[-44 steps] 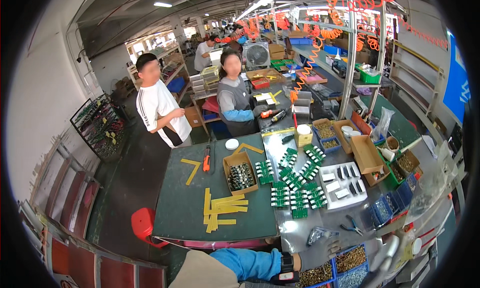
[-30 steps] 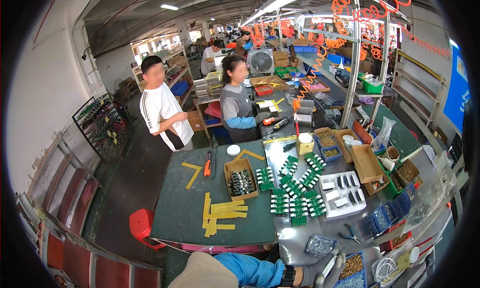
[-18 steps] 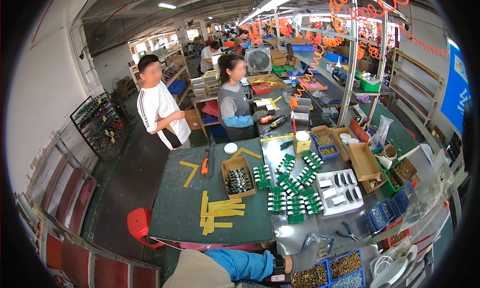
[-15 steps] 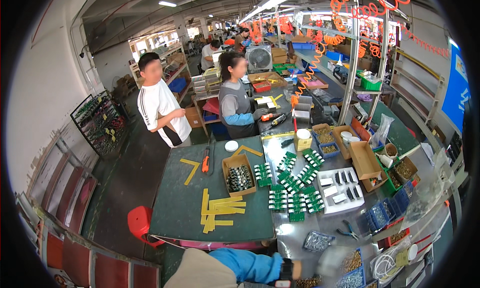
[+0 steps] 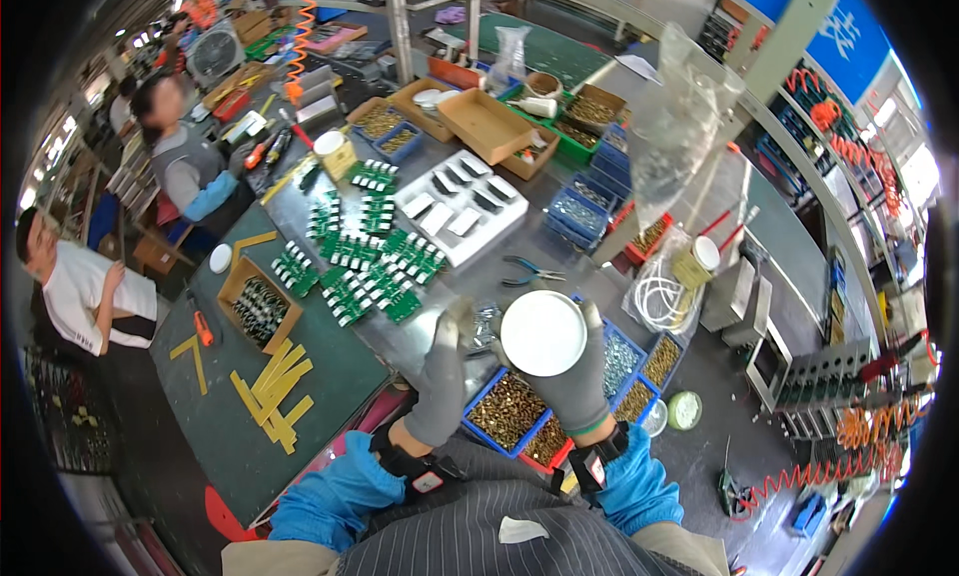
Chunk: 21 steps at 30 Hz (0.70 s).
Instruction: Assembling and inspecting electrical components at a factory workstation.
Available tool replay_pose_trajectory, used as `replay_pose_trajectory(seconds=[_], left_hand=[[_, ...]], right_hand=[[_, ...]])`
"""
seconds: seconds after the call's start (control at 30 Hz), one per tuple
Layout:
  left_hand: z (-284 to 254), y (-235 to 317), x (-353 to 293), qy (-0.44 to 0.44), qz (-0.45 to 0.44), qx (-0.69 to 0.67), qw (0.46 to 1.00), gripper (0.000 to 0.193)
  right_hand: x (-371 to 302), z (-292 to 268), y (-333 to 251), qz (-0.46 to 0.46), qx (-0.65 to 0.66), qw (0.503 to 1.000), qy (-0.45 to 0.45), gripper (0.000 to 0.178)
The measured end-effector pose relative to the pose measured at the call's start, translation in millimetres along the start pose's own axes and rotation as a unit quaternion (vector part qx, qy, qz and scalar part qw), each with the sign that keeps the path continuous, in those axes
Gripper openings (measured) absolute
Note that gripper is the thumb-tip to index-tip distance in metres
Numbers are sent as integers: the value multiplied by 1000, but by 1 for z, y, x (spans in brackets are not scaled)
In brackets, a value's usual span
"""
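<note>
My right hand [image 5: 576, 386], in a grey glove, grips a round white lid [image 5: 544, 333] that faces up at me. Whether a jar sits under the lid is hidden. To its left my left hand [image 5: 440, 381], also gloved, is raised with its fingers stretched out and holds nothing I can see; its fingertips are a little blurred. A small clear bag of metal parts [image 5: 485, 323] lies between the two hands. Just below them are a blue bin of brass-coloured screws [image 5: 507, 410] and a red bin [image 5: 547, 444]. Pliers with blue handles [image 5: 534, 271] lie beyond the lid.
Green circuit boards [image 5: 350, 251] lie in a cluster at left, beside a white foam tray [image 5: 462, 206]. A carton of parts [image 5: 260, 306] and yellow strips [image 5: 272, 391] are on the green table. Right of me stand an open white tub [image 5: 684, 410] and coiled white tubing [image 5: 661, 291]. Two people stand at far left.
My view has swung right and down. Before, one blurred gloved hand reached over the bins; now both hands show in front of me, and the right one holds the white lid.
</note>
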<state>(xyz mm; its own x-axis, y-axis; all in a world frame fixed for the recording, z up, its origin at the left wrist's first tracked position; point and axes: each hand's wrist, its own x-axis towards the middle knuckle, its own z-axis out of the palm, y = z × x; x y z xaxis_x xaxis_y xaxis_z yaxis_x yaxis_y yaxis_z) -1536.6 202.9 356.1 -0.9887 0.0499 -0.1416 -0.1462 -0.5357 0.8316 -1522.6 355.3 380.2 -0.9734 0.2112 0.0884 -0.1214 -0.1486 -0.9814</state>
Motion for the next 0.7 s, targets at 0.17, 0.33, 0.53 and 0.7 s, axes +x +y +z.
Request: replay_pose_trajectory(seconds=[0.17, 0.33, 0.53, 0.7], left_hand=[[1, 21, -10, -272, 405, 635, 600, 53], [8, 0, -17, -264, 337, 656, 621, 56], [8, -17, -9, -202, 319, 652, 657, 75], [-7, -16, -4, -202, 312, 710, 597, 84]], right_hand=[[-10, -16, 30, 148, 320, 935, -31, 62], [-20, 2, 23, 237, 395, 887, -21, 68], [-22, 11, 24, 196, 398, 896, -13, 65], [-15, 0, 34, 178, 338, 924, 28, 74]])
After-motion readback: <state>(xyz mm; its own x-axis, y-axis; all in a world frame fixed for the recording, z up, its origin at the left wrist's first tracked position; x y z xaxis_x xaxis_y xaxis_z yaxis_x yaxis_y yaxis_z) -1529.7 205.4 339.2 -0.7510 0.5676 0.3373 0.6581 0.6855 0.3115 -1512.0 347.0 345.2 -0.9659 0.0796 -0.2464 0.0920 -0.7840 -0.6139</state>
